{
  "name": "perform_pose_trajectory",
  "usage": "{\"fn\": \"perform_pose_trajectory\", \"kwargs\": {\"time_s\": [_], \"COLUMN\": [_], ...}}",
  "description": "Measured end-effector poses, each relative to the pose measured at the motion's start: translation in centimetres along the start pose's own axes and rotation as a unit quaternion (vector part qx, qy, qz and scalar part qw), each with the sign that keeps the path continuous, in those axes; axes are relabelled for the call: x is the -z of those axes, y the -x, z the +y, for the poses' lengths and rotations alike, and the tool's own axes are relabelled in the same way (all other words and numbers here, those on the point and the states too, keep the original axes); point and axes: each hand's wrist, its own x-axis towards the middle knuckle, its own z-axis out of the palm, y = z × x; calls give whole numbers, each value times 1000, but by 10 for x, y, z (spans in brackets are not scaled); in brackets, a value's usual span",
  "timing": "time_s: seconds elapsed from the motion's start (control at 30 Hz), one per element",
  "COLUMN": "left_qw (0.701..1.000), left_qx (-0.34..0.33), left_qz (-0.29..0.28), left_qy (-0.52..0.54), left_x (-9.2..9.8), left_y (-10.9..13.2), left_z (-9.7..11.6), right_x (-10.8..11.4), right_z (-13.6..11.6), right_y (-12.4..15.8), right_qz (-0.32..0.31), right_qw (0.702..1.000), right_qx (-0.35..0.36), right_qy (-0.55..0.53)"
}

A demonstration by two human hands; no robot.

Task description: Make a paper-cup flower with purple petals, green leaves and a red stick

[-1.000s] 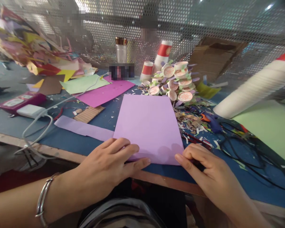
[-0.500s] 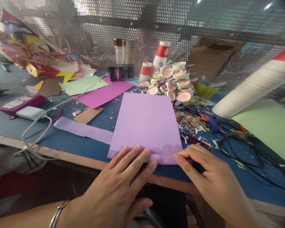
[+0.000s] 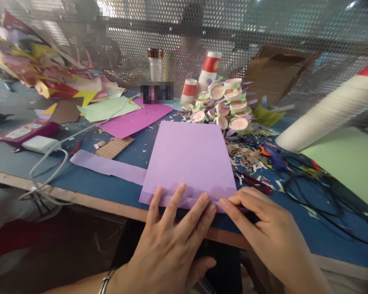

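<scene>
A sheet of light purple paper (image 3: 190, 157) lies on the blue table, its near edge folded up in a narrow band. My left hand (image 3: 173, 230) rests on that band with fingers spread and their tips pressing the paper. At the near right corner, my right hand (image 3: 268, 228) pinches the folded edge between thumb and forefinger; its other fingers are curled and partly hidden. A purple paper strip (image 3: 110, 166) runs out to the left from beside the sheet.
Paper-cup flowers (image 3: 223, 106) stand behind the sheet. To the right are paper scraps (image 3: 247, 157), black cable (image 3: 297, 204), stacked paper cups (image 3: 328, 108) and green paper (image 3: 349, 159). On the left lie magenta paper (image 3: 135, 118), corrugated cardboard (image 3: 115, 148) and a white charger (image 3: 41, 143).
My left hand has slid right along the folded edge, its fingers spreading wider. My right thumb and forefinger have shifted slightly left on the corner. The sheet has stayed nearly in place.
</scene>
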Motion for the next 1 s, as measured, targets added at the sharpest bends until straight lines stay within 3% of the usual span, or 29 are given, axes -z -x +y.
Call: {"fn": "perform_pose_trajectory", "kwargs": {"time_s": [0.3, 0.63, 0.9, 1.0], "left_qw": [1000, 993, 983, 979], "left_qx": [5, 53, 45, 80], "left_qz": [-2, 53, 74, 35], "left_qy": [24, 86, 165, 187], "left_x": [1, 9, 13, 19], "left_y": [0, -15, -19, -23], "left_z": [0, -6, -11, -13], "right_x": [2, 4, 7, 8], "right_z": [1, 1, 0, 1], "right_y": [4, 9, 11, 11], "right_qz": [-9, 13, 3, -6], "right_qw": [1000, 1000, 1000, 1000], "right_qx": [-3, 19, 21, 12], "right_qy": [10, -5, -15, -9]}}
